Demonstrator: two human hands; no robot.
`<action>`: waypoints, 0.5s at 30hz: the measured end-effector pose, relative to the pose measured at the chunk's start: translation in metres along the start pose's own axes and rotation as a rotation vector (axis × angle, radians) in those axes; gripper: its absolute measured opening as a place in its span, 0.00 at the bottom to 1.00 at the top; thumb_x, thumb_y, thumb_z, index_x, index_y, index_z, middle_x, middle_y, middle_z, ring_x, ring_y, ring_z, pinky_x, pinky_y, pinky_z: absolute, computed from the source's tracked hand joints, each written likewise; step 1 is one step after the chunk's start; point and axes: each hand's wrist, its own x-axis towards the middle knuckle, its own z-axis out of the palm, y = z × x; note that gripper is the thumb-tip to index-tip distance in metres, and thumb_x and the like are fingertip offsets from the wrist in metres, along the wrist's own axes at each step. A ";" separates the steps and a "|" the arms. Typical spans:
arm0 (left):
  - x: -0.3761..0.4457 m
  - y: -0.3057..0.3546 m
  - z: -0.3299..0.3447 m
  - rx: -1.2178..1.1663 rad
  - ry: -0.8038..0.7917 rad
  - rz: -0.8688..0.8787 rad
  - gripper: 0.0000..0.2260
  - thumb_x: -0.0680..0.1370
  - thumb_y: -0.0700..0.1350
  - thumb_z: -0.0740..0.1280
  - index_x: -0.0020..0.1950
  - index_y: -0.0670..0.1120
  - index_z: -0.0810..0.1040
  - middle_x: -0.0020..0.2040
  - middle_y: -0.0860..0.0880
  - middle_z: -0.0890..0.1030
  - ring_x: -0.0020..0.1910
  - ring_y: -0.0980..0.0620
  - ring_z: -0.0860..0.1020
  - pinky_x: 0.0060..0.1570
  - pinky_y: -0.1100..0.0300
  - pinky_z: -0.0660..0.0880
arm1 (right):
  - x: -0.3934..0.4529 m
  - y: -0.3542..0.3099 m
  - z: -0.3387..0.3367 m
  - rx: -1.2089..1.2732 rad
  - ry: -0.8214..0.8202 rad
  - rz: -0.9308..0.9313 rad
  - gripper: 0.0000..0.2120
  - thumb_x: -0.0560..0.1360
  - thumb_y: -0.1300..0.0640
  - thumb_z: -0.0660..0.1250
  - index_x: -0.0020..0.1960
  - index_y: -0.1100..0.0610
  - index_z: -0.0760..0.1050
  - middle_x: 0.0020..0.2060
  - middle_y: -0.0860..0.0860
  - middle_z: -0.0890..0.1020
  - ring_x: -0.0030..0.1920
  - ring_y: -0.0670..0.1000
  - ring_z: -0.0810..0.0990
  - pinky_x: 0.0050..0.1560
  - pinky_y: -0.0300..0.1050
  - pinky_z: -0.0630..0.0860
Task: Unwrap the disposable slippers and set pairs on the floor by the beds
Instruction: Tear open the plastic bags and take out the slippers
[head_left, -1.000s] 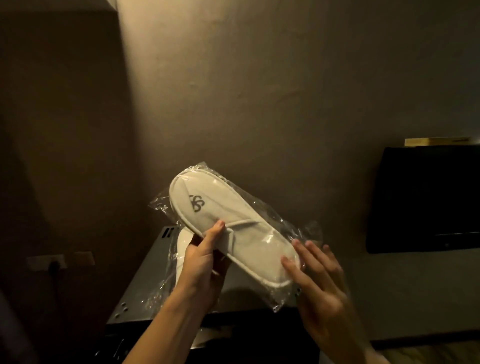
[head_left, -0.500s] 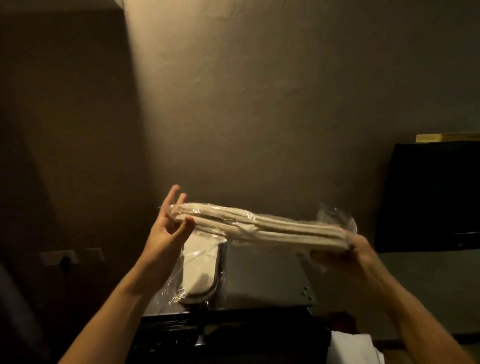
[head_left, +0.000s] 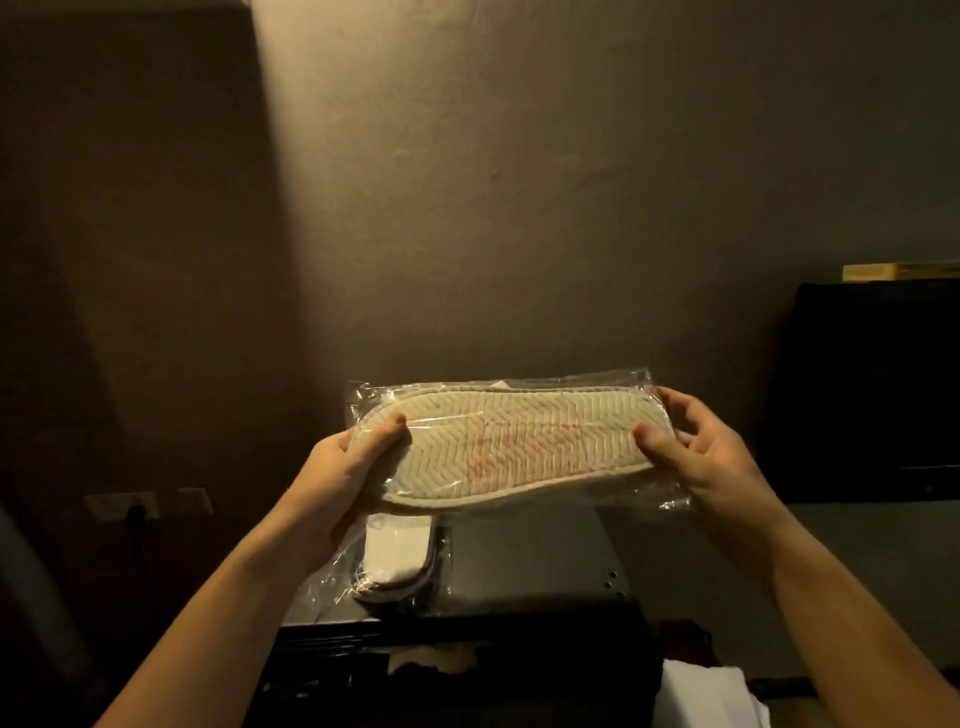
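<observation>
A pair of white disposable slippers sealed in a clear plastic wrapper (head_left: 514, 447) is held up in front of me, lying sideways with the ribbed sole facing me. My left hand (head_left: 345, 467) grips its left end, thumb on the sole. My right hand (head_left: 691, 457) holds the right end, thumb on the sole and fingers behind the wrapper's edge. A second wrapped slipper pack (head_left: 397, 561) lies below on a grey metal box (head_left: 530, 566), partly hidden by the held pack.
The metal box sits on a dark cabinet (head_left: 467, 665) against a plain wall. A black screen (head_left: 872, 389) stands at the right. Wall sockets (head_left: 148, 501) with a plug are low on the left. Something white (head_left: 711, 696) lies at the bottom right.
The pack has turned from logo side, through edge-on, to sole facing me. Both hands moved out to its two ends.
</observation>
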 end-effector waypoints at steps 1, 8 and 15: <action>0.001 0.001 -0.001 0.001 -0.007 -0.039 0.26 0.72 0.54 0.74 0.58 0.32 0.80 0.49 0.38 0.80 0.45 0.43 0.77 0.34 0.60 0.77 | 0.003 0.001 0.000 0.001 0.013 0.013 0.27 0.73 0.57 0.71 0.70 0.52 0.70 0.56 0.58 0.86 0.54 0.59 0.87 0.50 0.54 0.85; -0.030 0.020 0.027 0.112 -0.014 0.093 0.12 0.71 0.48 0.77 0.46 0.41 0.83 0.43 0.40 0.86 0.38 0.46 0.86 0.32 0.51 0.84 | 0.020 0.031 -0.012 0.144 0.020 0.172 0.27 0.72 0.59 0.70 0.70 0.52 0.73 0.61 0.59 0.83 0.55 0.59 0.86 0.47 0.54 0.86; -0.079 0.036 0.111 0.476 -0.094 0.433 0.14 0.66 0.53 0.78 0.46 0.49 0.81 0.40 0.51 0.85 0.36 0.54 0.83 0.34 0.55 0.80 | 0.027 0.066 -0.011 0.586 0.001 0.306 0.33 0.69 0.60 0.77 0.72 0.56 0.73 0.65 0.62 0.80 0.62 0.59 0.83 0.57 0.56 0.82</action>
